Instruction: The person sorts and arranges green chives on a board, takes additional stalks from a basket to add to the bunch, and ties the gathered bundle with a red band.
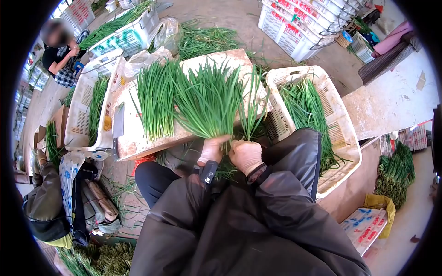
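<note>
Our left hand (213, 148) wraps the stems of the large chive bunch (207, 99), its leaves fanned over the counter (130, 135); our right hand (247, 156) curls closed beside it, contents unclear. We seem to be evening stems, which calls for steady holding.

Insp.: L hand (214, 149) is closed in a grip, w/ dk band (208, 172) at L wrist. R hand (246, 155) sits just beside it, approx. level, fingers curled in toward palm. L arm (177, 207) & R arm (294, 202), both in dk sleeves, extend fwd & converge.
</note>
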The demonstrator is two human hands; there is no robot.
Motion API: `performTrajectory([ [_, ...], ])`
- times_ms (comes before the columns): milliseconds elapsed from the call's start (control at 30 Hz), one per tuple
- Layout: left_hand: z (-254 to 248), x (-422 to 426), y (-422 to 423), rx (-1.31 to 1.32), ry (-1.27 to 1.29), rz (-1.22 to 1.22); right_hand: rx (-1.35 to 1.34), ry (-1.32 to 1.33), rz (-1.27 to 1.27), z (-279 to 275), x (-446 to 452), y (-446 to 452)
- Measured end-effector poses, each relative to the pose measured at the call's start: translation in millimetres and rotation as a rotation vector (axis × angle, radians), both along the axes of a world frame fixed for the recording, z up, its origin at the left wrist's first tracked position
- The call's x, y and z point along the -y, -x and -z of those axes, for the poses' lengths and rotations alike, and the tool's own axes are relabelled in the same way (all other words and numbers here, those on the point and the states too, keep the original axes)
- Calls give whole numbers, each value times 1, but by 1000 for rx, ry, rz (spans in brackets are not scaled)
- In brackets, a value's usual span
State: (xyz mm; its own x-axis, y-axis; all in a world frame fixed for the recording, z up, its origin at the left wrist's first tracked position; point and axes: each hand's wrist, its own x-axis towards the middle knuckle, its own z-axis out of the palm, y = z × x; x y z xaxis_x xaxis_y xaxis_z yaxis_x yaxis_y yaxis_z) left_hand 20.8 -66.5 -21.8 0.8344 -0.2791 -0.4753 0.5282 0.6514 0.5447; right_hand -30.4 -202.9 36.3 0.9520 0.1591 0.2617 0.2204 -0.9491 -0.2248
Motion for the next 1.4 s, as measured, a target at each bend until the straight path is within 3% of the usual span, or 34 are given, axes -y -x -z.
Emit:
performTrajectory([
  [100, -1, 0, 0, -52, 51, -35, 38, 58, 149, -9, -3, -2],
  [233, 7, 0, -2, -79, 85, -26, 38, -233, 87, -3, -3, -4],
  [433, 6, -1, -1, -155, 64, -54, -128, -108, 141, -6, -1, -3],
  [600, 47, -6, 0, 53, -157, -6, -361, -63, 103, -16, 6, -7],
  [667, 7, -4, -1, -151, -1, -58, -524, 34, 71, -12, 11, -7],
  [767, -2, -5, -2, -122, 35, -47, -828, 222, 0, 9, 29, -6],
  [833, 1, -6, -1, -122, 64, -57, -834, 181, -63, 9, 37, -3],
  [933, 3, -9, 0, -110, 78, -36, -735, 44, 173, -6, 35, -19],
  [1000, 5, -10, 1, -101, 63, 9, -491, -355, 112, -1, 40, -27],
  [1033, 6, -13, 5, 207, -294, 93, -441, -588, 96, -4, 40, -30],
  [1100, 0, -23, 14, 831, -1006, 256, -447, -669, 165, -4, 30, -32],
  [1200, -12, -11, 4, -107, -22, 11, -383, -644, 211, 4, 16, -34],
  [1267, 4, -11, 7, 83, -163, 44, -282, -643, 215, 16, 12, -33],
  [1367, 3, -12, 9, 86, -177, 40, -196, -707, 222, 18, 10, -30],
  [1400, -6, -10, 6, -40, -99, 12, -181, -732, 225, 16, 10, -28],
])
